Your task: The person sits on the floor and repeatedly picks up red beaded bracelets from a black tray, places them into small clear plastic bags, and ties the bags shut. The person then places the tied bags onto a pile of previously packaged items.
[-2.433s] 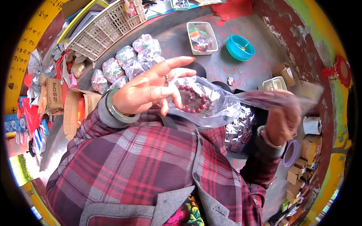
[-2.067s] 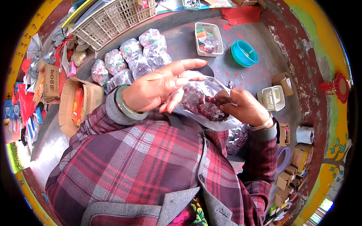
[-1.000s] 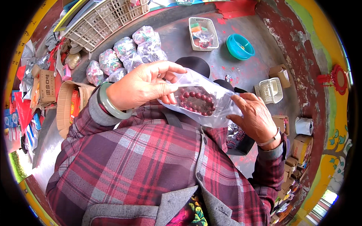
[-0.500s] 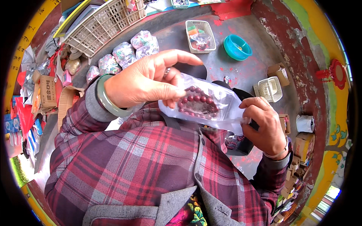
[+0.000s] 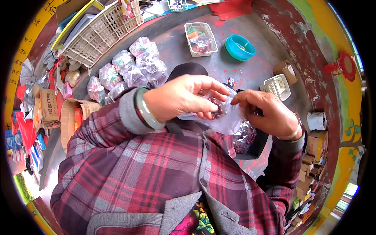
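Note:
My left hand (image 5: pixel 182 98) closes its thumb and fingers around a dark red bead bracelet (image 5: pixel 215 111), seen in part at the fingertips. Around and below the beads bunches a clear plastic bag (image 5: pixel 229 124); whether the beads lie wholly inside it I cannot tell. On the bag's other end, my right hand (image 5: pixel 272 114) pinches the film between thumb and fingers. Below that hand, more dark red beads in clear wrapping (image 5: pixel 244 138) lie in a black container (image 5: pixel 259 145), partly hidden by my hand and jacket.
Several filled clear bags (image 5: pixel 133 66) sit on the floor at the left, beside a large white crate (image 5: pixel 100 33). Ahead stand a white basket (image 5: pixel 201 38) and a teal basin (image 5: pixel 240 47). At the right are another white basket (image 5: pixel 276 87) and cardboard boxes (image 5: pixel 316 145).
My left hand has moved right and down, nearer my right hand. The bag, stretched out flat before, is now bunched up, with the bracelet gathered at my left fingertips.

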Action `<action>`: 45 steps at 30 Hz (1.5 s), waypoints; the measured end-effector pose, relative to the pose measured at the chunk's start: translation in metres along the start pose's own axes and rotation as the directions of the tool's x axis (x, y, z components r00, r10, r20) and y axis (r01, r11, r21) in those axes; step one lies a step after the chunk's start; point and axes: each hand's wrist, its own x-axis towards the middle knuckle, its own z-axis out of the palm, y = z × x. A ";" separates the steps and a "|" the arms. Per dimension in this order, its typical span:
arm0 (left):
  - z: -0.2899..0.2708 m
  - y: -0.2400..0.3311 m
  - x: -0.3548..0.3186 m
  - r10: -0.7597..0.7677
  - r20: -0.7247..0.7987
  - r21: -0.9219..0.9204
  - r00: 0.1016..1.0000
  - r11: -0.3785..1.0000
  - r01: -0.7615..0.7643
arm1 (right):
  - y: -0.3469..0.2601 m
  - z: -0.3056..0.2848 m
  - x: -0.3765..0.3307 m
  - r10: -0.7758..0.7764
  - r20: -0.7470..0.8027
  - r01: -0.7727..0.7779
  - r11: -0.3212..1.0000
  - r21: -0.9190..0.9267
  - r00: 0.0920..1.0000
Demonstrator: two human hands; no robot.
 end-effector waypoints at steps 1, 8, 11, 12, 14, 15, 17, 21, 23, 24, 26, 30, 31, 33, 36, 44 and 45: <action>0.003 -0.004 0.005 -0.002 0.002 0.019 1.000 1.000 0.002 | -0.001 0.000 0.005 0.024 -0.014 -0.024 0.999 0.035 1.000; 0.014 -0.015 0.030 -0.178 0.057 -0.009 0.982 0.984 0.179 | 0.011 0.015 0.019 0.072 -0.163 -0.006 0.927 0.375 0.984; 0.011 -0.020 0.032 -0.213 -0.004 -0.103 0.977 0.972 0.212 | 0.011 0.014 0.012 0.123 -0.265 0.002 0.903 0.429 0.956; 0.008 -0.019 0.030 -0.230 -0.006 -0.136 0.973 0.964 0.227 | 0.018 0.015 0.006 0.140 -0.324 0.027 0.888 0.460 0.936; 0.007 -0.016 0.029 -0.232 -0.031 -0.183 0.972 0.958 0.223 | 0.024 0.025 -0.001 0.176 -0.480 0.125 0.838 0.532 0.859; 0.007 -0.015 0.029 -0.216 -0.038 -0.195 0.976 0.959 0.205 | 0.025 0.030 -0.006 0.187 -0.496 0.117 0.846 0.520 0.848; 0.008 -0.015 0.029 -0.184 -0.051 -0.220 0.982 0.961 0.169 | 0.025 0.039 -0.018 0.209 -0.528 0.099 0.863 0.496 0.823; 0.003 -0.019 0.029 -0.165 -0.089 -0.296 0.982 0.946 0.132 | 0.012 0.066 -0.016 0.192 -0.629 -0.061 0.973 0.223 0.753; 0.002 -0.020 0.031 -0.142 -0.036 -0.340 0.989 0.932 0.122 | 0.010 0.077 -0.012 0.249 -0.647 -0.063 0.953 0.296 0.720; 0.002 -0.020 0.032 -0.130 -0.008 -0.364 0.991 0.924 0.118 | 0.007 0.078 -0.010 0.237 -0.677 -0.073 0.962 0.262 0.697; 0.003 -0.020 0.033 -0.131 0.004 -0.363 0.991 0.923 0.124 | 0.004 0.080 -0.007 0.239 -0.725 -0.088 0.967 0.241 0.645; 0.005 -0.017 0.029 -0.121 0.033 -0.356 0.992 0.926 0.124 | 0.007 0.078 -0.008 0.213 -0.765 -0.053 0.972 0.229 0.608; 0.005 -0.017 0.029 -0.131 0.048 -0.338 0.990 0.931 0.140 | 0.005 0.075 -0.007 0.142 -0.777 -0.028 0.987 0.158 0.613; 0.004 -0.015 0.029 -0.154 0.078 -0.302 0.985 0.938 0.171 | 0.006 0.075 -0.005 0.032 -0.744 -0.040 0.999 0.007 0.668; 0.006 -0.014 0.027 -0.167 0.084 -0.277 0.982 0.943 0.184 | 0.011 0.080 -0.001 -0.168 -0.754 -0.004 0.975 -0.221 0.635; 0.004 -0.016 0.027 -0.246 0.049 -0.273 0.968 0.929 0.250 | 0.016 0.087 0.004 -0.441 -0.727 -0.008 0.852 -0.523 0.526; 0.004 -0.016 0.027 -0.264 0.039 -0.273 0.964 0.925 0.264 | 0.015 0.087 0.003 -0.436 -0.728 -0.004 0.856 -0.516 0.529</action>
